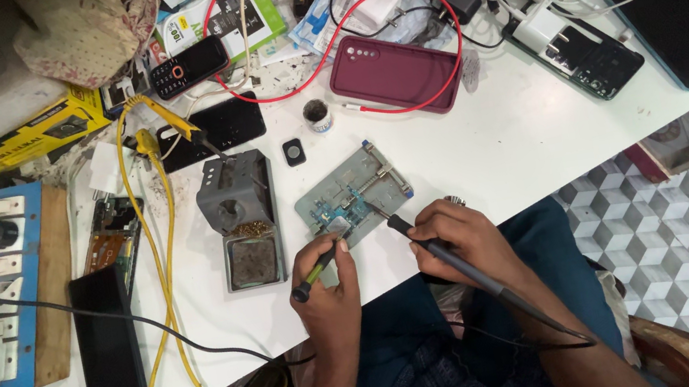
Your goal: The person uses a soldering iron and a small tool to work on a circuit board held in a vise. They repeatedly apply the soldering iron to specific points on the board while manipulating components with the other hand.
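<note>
A small blue-green circuit board point(337, 207) is clamped in a grey metal holder point(378, 169) near the front edge of the white table point(505, 137). My left hand point(329, 289) grips a thin tool with a green and black handle point(314, 276), its tip at the board's near corner. My right hand point(456, 238) holds a black soldering iron point(445, 256), whose tip touches the board from the right. The iron's cable runs back over my lap.
A grey soldering-iron stand with sponge tray point(244, 221) sits left of the board. Nearby lie a maroon phone point(394, 73), a black keypad phone point(190, 66), an opened phone point(589, 51), a small round pot point(317, 115), yellow cables point(155, 284) and a blue socket board point(1, 282).
</note>
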